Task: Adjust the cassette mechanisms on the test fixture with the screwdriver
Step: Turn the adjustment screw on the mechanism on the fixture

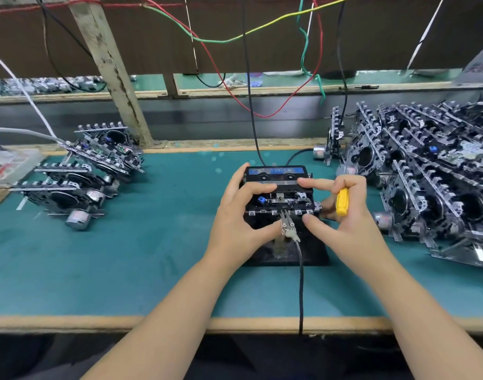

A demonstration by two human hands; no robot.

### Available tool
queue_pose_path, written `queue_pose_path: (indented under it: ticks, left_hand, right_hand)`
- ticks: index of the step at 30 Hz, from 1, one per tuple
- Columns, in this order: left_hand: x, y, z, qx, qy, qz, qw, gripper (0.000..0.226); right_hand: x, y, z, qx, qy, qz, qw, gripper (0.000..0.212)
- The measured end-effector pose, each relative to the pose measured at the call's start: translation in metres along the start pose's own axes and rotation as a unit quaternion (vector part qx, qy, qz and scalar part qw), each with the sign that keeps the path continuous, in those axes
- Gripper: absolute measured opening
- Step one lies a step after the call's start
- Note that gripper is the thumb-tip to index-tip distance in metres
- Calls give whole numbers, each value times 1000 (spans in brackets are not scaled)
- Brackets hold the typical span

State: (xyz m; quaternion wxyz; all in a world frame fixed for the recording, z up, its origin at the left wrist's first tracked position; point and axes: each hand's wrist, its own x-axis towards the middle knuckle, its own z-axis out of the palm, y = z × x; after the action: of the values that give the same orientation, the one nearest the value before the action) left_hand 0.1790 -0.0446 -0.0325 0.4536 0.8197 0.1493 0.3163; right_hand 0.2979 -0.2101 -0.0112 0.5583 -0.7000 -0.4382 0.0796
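Note:
A cassette mechanism sits on the black test fixture at the middle of the green mat, with a blue-labelled cassette at its far side. My left hand grips the mechanism's left side, fingers on top and thumb at the front by a metal connector clip. My right hand holds the yellow screwdriver in its curled fingers, while its forefinger lies on the mechanism's top and its thumb touches the front edge. The screwdriver's tip is hidden.
Several cassette mechanisms lie stacked at the left, and a large pile of them fills the right. A black cable runs from the clip over the table's front edge. Coloured wires hang above a wooden post.

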Motion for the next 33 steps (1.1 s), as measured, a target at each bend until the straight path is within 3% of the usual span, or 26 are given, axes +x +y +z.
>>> queue_pose_path:
  ticks: [6, 13, 15, 19, 24, 28, 33]
  left_hand:
    - [-1, -2, 1, -6, 8, -3, 1000, 50]
    - [-8, 13, -14, 88, -72, -11, 993, 67]
    - [-14, 19, -17, 120, -56, 39, 990, 70]
    - [-33, 24, -12, 137, 36, 205, 968, 49]
    - [-41, 31, -5, 1, 49, 96, 994, 40]
    - [-41, 33, -6, -23, 18, 88, 996, 42]
    - [-40, 34, -4, -31, 34, 80, 996, 43]
  right_hand:
    - [0, -1, 2, 0, -1, 3, 1000, 44]
    - [-2, 0, 1, 1, -5, 8, 1000, 47]
    - [-3, 2, 1, 0, -6, 10, 1000, 50]
    - [-6, 2, 3, 3, -1, 10, 1000, 54]
    - [-8, 0, 4, -3, 2, 12, 1000, 54]
    - [-9, -2, 3, -6, 1, 12, 1000, 51]
    - [-8, -2, 4, -7, 3, 15, 1000, 47]
